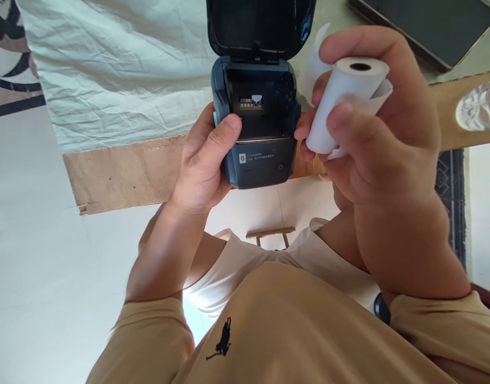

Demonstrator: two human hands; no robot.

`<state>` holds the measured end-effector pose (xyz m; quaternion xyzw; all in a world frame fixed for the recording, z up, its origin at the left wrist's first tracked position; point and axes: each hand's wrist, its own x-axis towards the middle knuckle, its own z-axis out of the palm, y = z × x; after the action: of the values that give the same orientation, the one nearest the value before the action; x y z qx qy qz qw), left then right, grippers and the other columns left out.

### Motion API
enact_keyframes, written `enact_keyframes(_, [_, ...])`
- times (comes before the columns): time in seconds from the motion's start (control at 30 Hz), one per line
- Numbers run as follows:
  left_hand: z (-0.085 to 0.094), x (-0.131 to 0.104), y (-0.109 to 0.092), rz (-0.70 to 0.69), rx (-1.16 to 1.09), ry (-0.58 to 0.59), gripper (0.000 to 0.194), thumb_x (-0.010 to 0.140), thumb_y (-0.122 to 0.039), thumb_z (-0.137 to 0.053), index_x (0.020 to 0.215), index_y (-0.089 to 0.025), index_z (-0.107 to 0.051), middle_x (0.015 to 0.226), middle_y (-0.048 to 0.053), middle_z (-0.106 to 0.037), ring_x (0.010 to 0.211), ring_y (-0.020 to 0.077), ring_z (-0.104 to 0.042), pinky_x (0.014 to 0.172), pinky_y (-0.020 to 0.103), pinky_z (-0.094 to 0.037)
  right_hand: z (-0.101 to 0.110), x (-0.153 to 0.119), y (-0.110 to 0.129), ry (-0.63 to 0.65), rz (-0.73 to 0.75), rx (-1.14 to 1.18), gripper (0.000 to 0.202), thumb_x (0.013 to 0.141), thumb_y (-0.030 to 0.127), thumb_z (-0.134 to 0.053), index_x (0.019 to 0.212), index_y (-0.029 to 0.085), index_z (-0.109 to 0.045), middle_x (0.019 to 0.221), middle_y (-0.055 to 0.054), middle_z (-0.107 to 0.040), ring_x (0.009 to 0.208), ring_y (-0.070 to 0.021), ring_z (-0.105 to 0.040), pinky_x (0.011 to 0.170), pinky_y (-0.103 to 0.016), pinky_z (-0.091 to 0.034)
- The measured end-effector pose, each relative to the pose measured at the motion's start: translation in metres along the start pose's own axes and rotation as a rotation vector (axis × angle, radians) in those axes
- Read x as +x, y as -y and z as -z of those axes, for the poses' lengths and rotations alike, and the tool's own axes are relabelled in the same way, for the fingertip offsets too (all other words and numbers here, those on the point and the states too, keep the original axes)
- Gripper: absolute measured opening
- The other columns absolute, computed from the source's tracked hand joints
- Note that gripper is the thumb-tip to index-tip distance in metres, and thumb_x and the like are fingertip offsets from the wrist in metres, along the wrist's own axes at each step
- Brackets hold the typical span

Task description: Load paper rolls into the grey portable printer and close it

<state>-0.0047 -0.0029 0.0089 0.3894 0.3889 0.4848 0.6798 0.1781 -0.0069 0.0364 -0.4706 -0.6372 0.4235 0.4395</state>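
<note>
Table edge (120,176) behind open printer (257,128), paper roll (345,101) beside.

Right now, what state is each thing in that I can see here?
Small dark blue handheld printer: lid open, paper bay empty, held by left hand.
White paper roll: outside the printer, loose end partly unwound, gripped by right hand.
Dark flat tablet: screen dark, lying on the table.

Bright daylight, soft shadows, sharp, slight edge distortion.
</note>
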Motion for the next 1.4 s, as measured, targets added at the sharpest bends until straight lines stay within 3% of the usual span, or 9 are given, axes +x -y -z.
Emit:
enact_keyframes(0.1, [-0.001, -0.001, -0.001, -0.014, -0.015, 0.067, 0.027, 0.087, -0.047, -0.059, 0.103, -0.026, -0.064, 0.11, 0.007, -0.072, 0.128, 0.0293, -0.061, 0.097, 0.044, -0.058, -0.004, -0.009, 0.003, -0.042, -0.021, 0.058, 0.045, 0.082, 0.042, -0.062, 0.125, 0.035, -0.055, 0.085, 0.001, -0.059, 0.078, -0.0137, -0.063, 0.062, -0.028, -0.055])
enact_keyframes(0.2, [0.001, 0.0, 0.0, -0.025, -0.015, 0.035, 0.03, 0.086, -0.05, -0.06, 0.102, -0.025, -0.063, 0.108, 0.007, -0.073, 0.131, 0.0303, -0.058, 0.099, 0.044, -0.057, -0.008, -0.015, 0.012, -0.142, 0.006, 0.113, 0.043, 0.083, 0.021, -0.052, 0.123, 0.032, -0.059, 0.108, 0.003, -0.063, 0.077, -0.0087, -0.062, 0.065, -0.025, -0.056])
enact_keyframes(0.33, [0.002, -0.001, 0.0, -0.009, -0.064, 0.088, 0.02, 0.089, -0.044, -0.059, 0.098, -0.026, -0.063, 0.106, 0.004, -0.072, 0.125, 0.0287, -0.062, 0.098, 0.043, -0.058, -0.007, -0.012, 0.023, -0.124, 0.078, -0.032, 0.041, 0.085, 0.02, -0.054, 0.123, 0.033, -0.057, 0.139, 0.008, -0.05, 0.12, -0.0135, -0.058, 0.09, -0.027, -0.058])
enact_keyframes(0.5, [0.0, -0.002, 0.0, -0.05, -0.059, 0.096, 0.019, 0.092, -0.04, -0.054, 0.098, -0.026, -0.066, 0.095, 0.002, -0.071, 0.117, 0.0259, -0.067, 0.093, 0.041, -0.06, -0.004, -0.002, 0.016, -0.241, 0.245, -0.357, 0.029, 0.087, 0.026, -0.055, 0.116, 0.029, -0.057, 0.106, 0.004, -0.062, 0.113, -0.0157, -0.061, 0.1, -0.031, -0.05])
enact_keyframes(0.67, [0.002, -0.001, 0.002, -0.081, -0.047, 0.094, 0.02, 0.09, -0.043, -0.058, 0.099, -0.026, -0.065, 0.1, 0.002, -0.071, 0.116, 0.0245, -0.066, 0.09, 0.037, -0.06, -0.006, 0.007, 0.01, -0.072, 0.437, -0.682, 0.043, 0.092, 0.032, -0.047, 0.129, 0.015, -0.059, 0.125, -0.003, -0.064, 0.119, -0.017, -0.059, 0.109, -0.032, -0.046])
enact_keyframes(0.8, [0.005, -0.001, 0.005, -0.074, -0.042, 0.085, 0.02, 0.089, -0.045, -0.059, 0.096, -0.026, -0.063, 0.092, 0.003, -0.068, 0.113, 0.0243, -0.066, 0.084, 0.035, -0.058, -0.011, 0.013, 0.009, -0.037, 0.498, -0.701, 0.035, 0.091, 0.023, -0.047, 0.122, 0.021, -0.063, 0.114, 0.0, -0.068, 0.106, -0.0142, -0.064, 0.095, -0.029, -0.051])
enact_keyframes(0.97, [0.009, 0.001, 0.007, -0.06, -0.032, 0.08, 0.025, 0.087, -0.047, -0.06, 0.095, -0.023, -0.06, 0.085, 0.002, -0.059, 0.081, 0.0176, -0.064, 0.065, 0.03, -0.048, -0.011, 0.018, 0.003, -0.033, 0.433, -0.802, 0.024, 0.077, 0.018, -0.058, 0.101, 0.017, -0.064, 0.108, -0.001, -0.071, 0.097, -0.0195, -0.07, 0.069, -0.029, -0.048])
enact_keyframes(1.23, [0.004, -0.002, 0.003, -0.06, -0.051, 0.082, 0.024, 0.088, -0.043, -0.061, 0.098, -0.021, -0.058, 0.092, 0.005, -0.065, 0.111, 0.0238, -0.062, 0.077, 0.03, -0.054, -0.012, 0.017, 0.006, -0.041, 0.499, -0.685, 0.013, 0.074, 0.008, -0.055, 0.08, 0.017, -0.061, 0.086, -0.001, -0.069, 0.09, -0.0192, -0.069, 0.074, -0.031, -0.051])
enact_keyframes(1.4, [0.005, -0.002, 0.003, -0.092, -0.066, 0.074, 0.024, 0.089, -0.038, -0.061, 0.101, -0.018, -0.057, 0.09, 0.004, -0.065, 0.104, 0.0226, -0.065, 0.076, 0.03, -0.056, -0.017, 0.004, 0.003, -0.05, 0.649, -0.651, 0.01, 0.073, 0.011, -0.06, 0.076, 0.019, -0.056, 0.085, 0.0, -0.069, 0.082, -0.0172, -0.065, 0.073, -0.033, -0.049])
